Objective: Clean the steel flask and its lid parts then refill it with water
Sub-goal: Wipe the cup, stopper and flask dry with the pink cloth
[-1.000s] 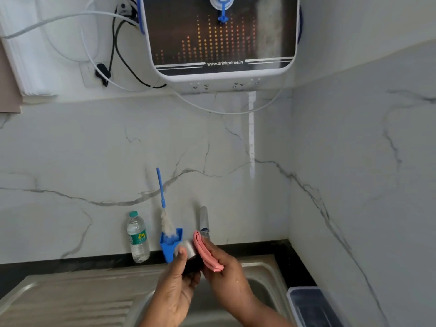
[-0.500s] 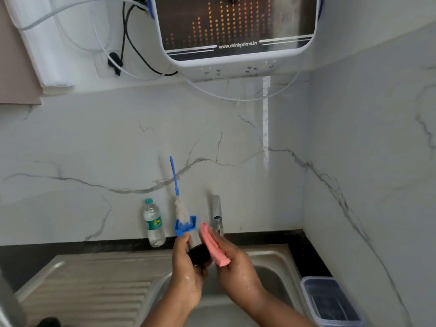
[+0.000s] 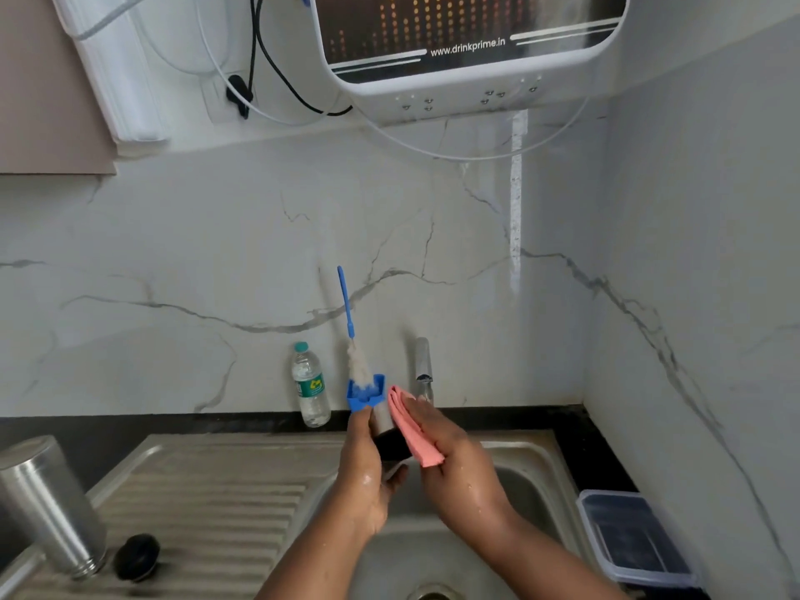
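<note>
Over the sink basin [image 3: 532,478], my left hand [image 3: 366,478] grips a flask lid part [image 3: 386,430], steel on top and black below. My right hand [image 3: 459,465] holds a folded pink cloth [image 3: 409,430] flat against the lid's right side. Both hands are wet. The steel flask [image 3: 47,504] stands upside down on the drainboard at the far left. A small black round lid part [image 3: 136,556] lies beside it.
A blue bottle brush [image 3: 353,339] stands in a blue holder [image 3: 366,394] against the marble wall. A plastic water bottle [image 3: 309,385] stands to its left, the steel tap [image 3: 423,368] to its right. A lidded plastic box [image 3: 636,539] sits right of the sink. A water purifier [image 3: 467,41] hangs overhead.
The view has tilted down, bringing the flask and the black lid part into sight at the left. My hands keep the lid and the pink cloth together over the sink.
</note>
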Motion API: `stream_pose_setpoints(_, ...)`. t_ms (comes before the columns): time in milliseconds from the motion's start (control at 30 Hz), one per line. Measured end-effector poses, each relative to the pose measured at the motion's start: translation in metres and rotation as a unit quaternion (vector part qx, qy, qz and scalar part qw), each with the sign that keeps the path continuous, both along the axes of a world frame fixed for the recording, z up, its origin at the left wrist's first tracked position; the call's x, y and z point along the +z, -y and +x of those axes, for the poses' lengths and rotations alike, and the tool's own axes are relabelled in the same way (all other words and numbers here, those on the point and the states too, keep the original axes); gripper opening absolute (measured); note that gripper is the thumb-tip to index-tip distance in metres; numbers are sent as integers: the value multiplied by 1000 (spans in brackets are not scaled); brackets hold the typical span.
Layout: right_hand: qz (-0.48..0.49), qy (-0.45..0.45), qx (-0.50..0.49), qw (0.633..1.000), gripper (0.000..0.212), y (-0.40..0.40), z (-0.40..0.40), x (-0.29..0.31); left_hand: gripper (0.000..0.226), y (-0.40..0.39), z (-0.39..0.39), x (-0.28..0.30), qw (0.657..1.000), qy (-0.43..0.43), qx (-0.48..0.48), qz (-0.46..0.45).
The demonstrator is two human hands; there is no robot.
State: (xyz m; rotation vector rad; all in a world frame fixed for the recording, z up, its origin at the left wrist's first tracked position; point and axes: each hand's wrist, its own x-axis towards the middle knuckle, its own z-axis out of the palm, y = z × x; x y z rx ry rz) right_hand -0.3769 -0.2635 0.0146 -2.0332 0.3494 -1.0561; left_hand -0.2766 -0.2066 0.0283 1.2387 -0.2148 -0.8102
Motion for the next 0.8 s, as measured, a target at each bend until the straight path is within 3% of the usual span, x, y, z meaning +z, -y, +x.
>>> stream_pose_setpoints(67, -71, -54, -30, 996, 58, 1, 1, 0, 51, -2, 0, 2, 1000, 9, -25, 16)
stream_pose_setpoints(133, -79, -47, -26, 995, 61, 4, 1, -2, 56, -1, 0, 4, 998, 27, -57, 4)
stream_pose_setpoints(233, 41, 28, 21, 999, 61, 7, -2, -3, 52, -4, -1, 4, 997, -16, -56, -44)
stream_pose_setpoints(333, 131, 40, 23, 990, 59, 13, -2, -2, 52, -6, 2, -3, 996, -28, -64, -50)
stream_pose_setpoints(433, 97, 14, 23, 995, 67, 10, -1, 2, 52, -3, 7, -5, 998, -4, -45, -35)
stream_pose_setpoints(533, 58, 14, 32, 998, 69, 5, 1, 3, 46, -1, 10, -1, 996, -44, -41, -60)
stream_pose_setpoints(700, 171, 44, 29, 984, 55, 12, 2, -10, 47, -1, 8, -6, 989, -123, -20, -75)
stream_pose_setpoints(800, 172, 1, 36, 984, 57, 4, 4, -12, 55, 3, 6, -12, 994, -97, 10, -42)
